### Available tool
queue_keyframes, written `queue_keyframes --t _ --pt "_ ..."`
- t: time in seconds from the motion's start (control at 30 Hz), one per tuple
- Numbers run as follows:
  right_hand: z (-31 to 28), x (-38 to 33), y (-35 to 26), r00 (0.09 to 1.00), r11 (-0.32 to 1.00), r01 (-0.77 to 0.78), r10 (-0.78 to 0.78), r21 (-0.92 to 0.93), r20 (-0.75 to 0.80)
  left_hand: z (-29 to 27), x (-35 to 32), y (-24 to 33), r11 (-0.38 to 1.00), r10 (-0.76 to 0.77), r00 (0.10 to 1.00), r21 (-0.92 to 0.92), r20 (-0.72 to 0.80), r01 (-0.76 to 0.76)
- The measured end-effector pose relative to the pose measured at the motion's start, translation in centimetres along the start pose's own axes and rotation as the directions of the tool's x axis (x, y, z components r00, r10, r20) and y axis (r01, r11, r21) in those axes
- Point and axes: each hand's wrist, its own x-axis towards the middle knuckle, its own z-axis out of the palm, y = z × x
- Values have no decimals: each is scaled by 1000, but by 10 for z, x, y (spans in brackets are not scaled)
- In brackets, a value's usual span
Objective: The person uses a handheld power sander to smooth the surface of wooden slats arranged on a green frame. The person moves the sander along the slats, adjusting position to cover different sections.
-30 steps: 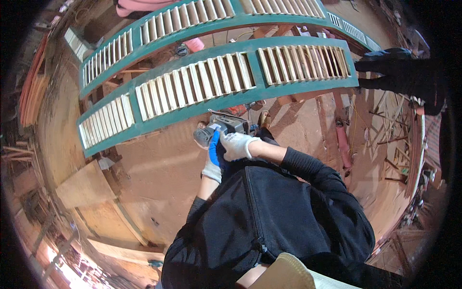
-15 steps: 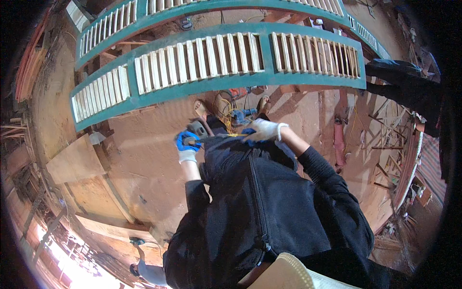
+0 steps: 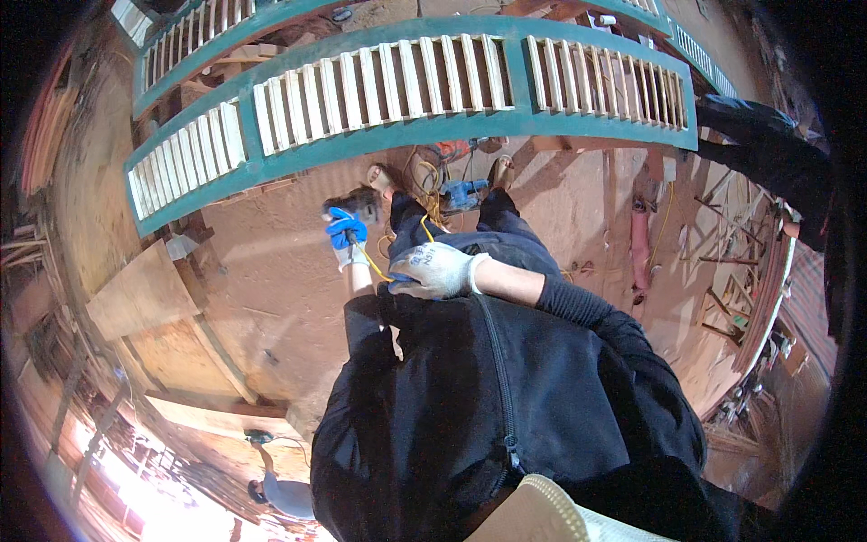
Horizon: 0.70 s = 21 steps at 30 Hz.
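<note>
My left hand point(image 3: 346, 237), in a blue-and-white work glove, is closed around a dark grey power tool point(image 3: 354, 207). Motion blurs the tool, so its exact kind is unclear. A yellow cord point(image 3: 373, 264) runs from the tool's rear to my right hand point(image 3: 435, 271). That hand wears a matching glove and is closed on the cord in front of my jacket; its fingertips are partly hidden. Beyond both hands lies a long louvered shutter panel point(image 3: 520, 72) with a green frame and pale slats, apart from the tool.
A blue power tool point(image 3: 463, 194) and tangled yellow cords sit between my feet. Behind the near panel is another green louvered panel point(image 3: 298, 15). A person in dark clothes point(image 3: 759, 140) stands at right. At lower left, another person point(image 3: 287, 497) works on a board. Plywood point(image 3: 144, 294) lies left.
My right hand has moved left and toward my body, drawing the cord along. My left hand has risen slightly, and the tool has swung farther from my body.
</note>
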Motion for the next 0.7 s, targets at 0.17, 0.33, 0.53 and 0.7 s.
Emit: queue_keyframes --t 0.17,0.33,0.53,0.7 --pt "-1 13 26 984 987 -153 157 56 -79 -1 9 -15 834 -410 912 -405 -2 374" --pt "16 33 69 941 952 -296 305 81 -149 2 39 -43 768 -532 846 -441 -36 465" --pt "33 46 122 878 889 -433 453 151 -152 -15 68 -61 803 -573 819 -179 29 568" --pt "49 31 153 887 927 -311 362 209 -285 -23 100 -66 880 -474 865 123 166 459"
